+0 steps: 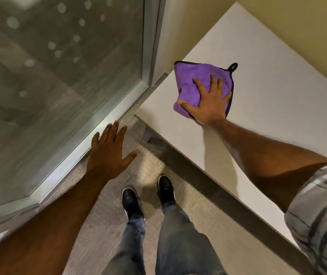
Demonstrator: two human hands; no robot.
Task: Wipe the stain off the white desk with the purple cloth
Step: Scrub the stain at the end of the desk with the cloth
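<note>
Glass door (59,76) seen at left, carpet (148,171) below. White desk (267,86) set at right, against the wall. Purple cloth (190,84) laid bunched near the desk's left corner — black loop at its far edge. Right hand (208,104) pressed flat on the cloth, fingers spread. Left hand (109,151) held over the carpet — fingers spread, nothing gripped. No stain can be made out.
</note>
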